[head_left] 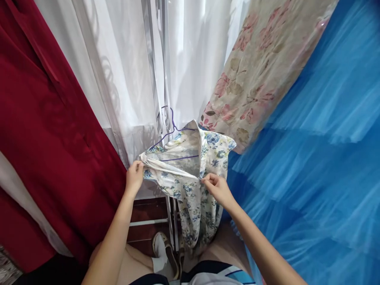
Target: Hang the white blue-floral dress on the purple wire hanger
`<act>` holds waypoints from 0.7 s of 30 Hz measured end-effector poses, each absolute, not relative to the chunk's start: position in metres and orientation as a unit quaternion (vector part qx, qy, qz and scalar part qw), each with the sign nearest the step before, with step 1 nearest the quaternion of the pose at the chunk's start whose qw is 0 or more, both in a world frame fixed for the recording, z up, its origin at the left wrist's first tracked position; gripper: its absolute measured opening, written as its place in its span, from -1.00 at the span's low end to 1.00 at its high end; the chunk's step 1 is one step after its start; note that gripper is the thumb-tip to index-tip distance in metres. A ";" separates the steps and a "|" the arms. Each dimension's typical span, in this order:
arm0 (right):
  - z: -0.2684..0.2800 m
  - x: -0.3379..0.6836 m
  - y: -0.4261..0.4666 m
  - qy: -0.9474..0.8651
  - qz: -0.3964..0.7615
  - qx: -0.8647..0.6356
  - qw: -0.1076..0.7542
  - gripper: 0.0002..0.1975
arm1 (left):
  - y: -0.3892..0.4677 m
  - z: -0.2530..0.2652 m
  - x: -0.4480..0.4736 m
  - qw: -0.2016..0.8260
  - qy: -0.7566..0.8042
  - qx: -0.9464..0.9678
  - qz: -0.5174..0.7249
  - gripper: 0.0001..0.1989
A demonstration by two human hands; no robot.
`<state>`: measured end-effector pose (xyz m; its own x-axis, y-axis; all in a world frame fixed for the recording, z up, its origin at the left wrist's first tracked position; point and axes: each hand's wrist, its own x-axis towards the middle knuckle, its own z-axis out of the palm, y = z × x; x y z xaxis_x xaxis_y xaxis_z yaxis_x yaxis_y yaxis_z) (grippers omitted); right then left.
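A white blouse [190, 194] with blue and yellow-green flowers hangs on a thin purple hanger [174, 127] in front of me. Its front opening gapes, and the hanger's lower bar shows inside. My left hand [135, 177] pinches the edge of the fabric near the left shoulder. At the lower point of the opening, my right hand [216, 186] has its thumb and fingers closed on the other end of that edge. The strip of edge between both hands is pulled fairly straight. The lower part of the blouse drapes down toward my lap.
White metal rack posts [160, 71] stand behind the hanger, before white curtains [192, 59]. Red cloth [59, 130] hangs at left. A beige floral cloth [255, 79] and blue ruffled tulle [311, 170] crowd the right. Below are a shoe [170, 253] and a white bar [148, 222].
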<state>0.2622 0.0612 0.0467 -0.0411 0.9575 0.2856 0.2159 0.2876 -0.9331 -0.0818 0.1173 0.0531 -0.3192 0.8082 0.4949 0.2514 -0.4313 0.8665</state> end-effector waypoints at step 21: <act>0.072 0.209 0.079 -0.693 0.326 -0.443 0.465 -0.76 | 0.080 0.027 -0.056 0.450 0.408 0.672 0.423 -0.72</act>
<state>0.2093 0.0786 0.0716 -0.1739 0.9180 0.3564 0.3118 0.3946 -0.8643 -0.0559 0.0796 0.0273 0.3096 0.9294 0.2012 0.1680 -0.2617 0.9504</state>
